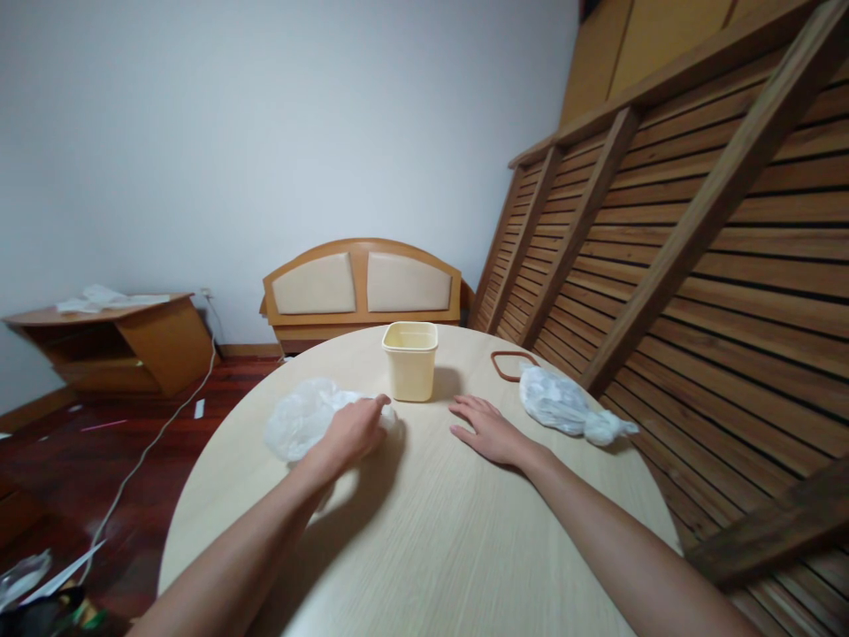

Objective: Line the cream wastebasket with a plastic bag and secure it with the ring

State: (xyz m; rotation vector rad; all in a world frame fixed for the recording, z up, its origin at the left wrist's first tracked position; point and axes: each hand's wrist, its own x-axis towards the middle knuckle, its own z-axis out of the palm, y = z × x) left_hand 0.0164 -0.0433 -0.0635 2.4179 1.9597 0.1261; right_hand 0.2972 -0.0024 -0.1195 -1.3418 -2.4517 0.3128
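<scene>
A clear, crumpled plastic bag lies on the left part of the round table. My left hand is at the bag's right end, its fingers curled on the thin plastic; the fingertips are partly hidden. Just beyond my hands stands a pale yellow square bin, upright with its open top facing up. My right hand rests palm down on the tabletop, fingers spread and holding nothing, right of the bin and a little nearer to me.
A knotted white plastic bag with something inside lies on the table's right, touching or beside a brown rounded-square ring. Wooden slatted panels lean along the right. Behind stands a headboard; a low cabinet is at left.
</scene>
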